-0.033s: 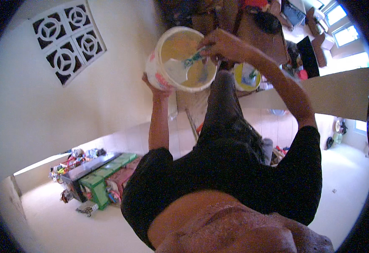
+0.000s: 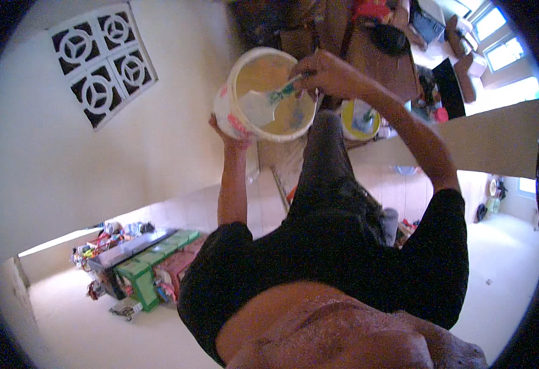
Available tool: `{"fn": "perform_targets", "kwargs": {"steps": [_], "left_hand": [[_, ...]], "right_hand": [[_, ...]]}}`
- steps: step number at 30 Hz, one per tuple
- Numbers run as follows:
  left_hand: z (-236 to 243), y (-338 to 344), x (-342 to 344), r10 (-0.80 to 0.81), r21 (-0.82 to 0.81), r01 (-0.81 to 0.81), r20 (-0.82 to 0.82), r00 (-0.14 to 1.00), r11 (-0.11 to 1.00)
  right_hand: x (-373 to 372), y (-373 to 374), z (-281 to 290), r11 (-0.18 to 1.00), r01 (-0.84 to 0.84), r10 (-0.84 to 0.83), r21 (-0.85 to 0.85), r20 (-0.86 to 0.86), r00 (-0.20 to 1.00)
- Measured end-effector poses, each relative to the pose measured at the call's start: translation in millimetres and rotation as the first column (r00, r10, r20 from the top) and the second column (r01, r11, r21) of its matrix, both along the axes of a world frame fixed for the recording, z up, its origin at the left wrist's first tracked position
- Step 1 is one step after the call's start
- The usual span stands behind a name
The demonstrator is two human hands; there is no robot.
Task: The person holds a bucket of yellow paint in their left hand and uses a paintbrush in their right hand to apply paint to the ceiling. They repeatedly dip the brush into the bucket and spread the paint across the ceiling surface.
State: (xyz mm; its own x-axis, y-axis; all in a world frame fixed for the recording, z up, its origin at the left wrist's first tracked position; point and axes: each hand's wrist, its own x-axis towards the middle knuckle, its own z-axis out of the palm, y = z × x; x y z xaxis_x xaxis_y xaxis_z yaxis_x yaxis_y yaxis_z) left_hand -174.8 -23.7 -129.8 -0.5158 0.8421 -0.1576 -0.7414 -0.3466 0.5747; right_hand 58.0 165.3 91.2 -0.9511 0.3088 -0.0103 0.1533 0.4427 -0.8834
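Note:
A white bucket (image 2: 224, 114) with red marks on its side is tilted, its mouth facing me. My left hand (image 2: 230, 136) supports it from below at its left side, closed against the wall; most of the fingers are hidden behind it. Inside, the bucket is coated yellowish, with a grey smear low on the right. At the bucket's right rim, my right hand (image 2: 323, 75) is closed round the green handle of a scraper (image 2: 258, 108). Its wide pale blade lies inside the bucket mouth; whether it touches the wall I cannot tell.
A smaller yellow bucket (image 2: 360, 130) holding a green-handled thing stands right of my leg. A pale wall with a vent block (image 2: 100, 64) rises at the left. Green bins (image 2: 139, 273) and piled goods are lower left. A brown table (image 2: 383, 71) is at the far right.
The bucket and both hands sit slightly lower in the picture, and the whole view has shifted a little. The scraper stays in the bucket mouth, slightly turned. Both grips are unchanged.

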Motion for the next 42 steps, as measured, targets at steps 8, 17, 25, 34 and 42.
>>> {"fn": "perform_targets", "kwargs": {"steps": [8,17,25,34,42], "left_hand": [[13,-6,12,-0.111,-0.058,0.095,-0.41,0.905,0.994],[28,0,9,-0.082,0.204,0.058,0.108,0.991,0.977],[3,0,-9,0.018,0.065,-0.022,0.064,0.998,0.998],[22,-8,14,0.032,0.024,-0.033,0.03,0.999,0.999],[16,4,4,-0.029,0.13,0.023,0.04,0.999,0.991]], "right_hand": [[2,1,-17,0.576,0.246,0.193,0.78,-0.422,0.886],[27,-18,20,0.908,0.267,-0.21,0.322,-0.203,0.956],[10,-3,-10,0.969,0.146,-0.124,0.197,-0.118,0.985],[26,-13,2,0.746,0.384,-0.182,0.544,-0.388,0.904],[19,-3,0,0.995,0.086,-0.09,-0.048,-0.086,0.992]]}}
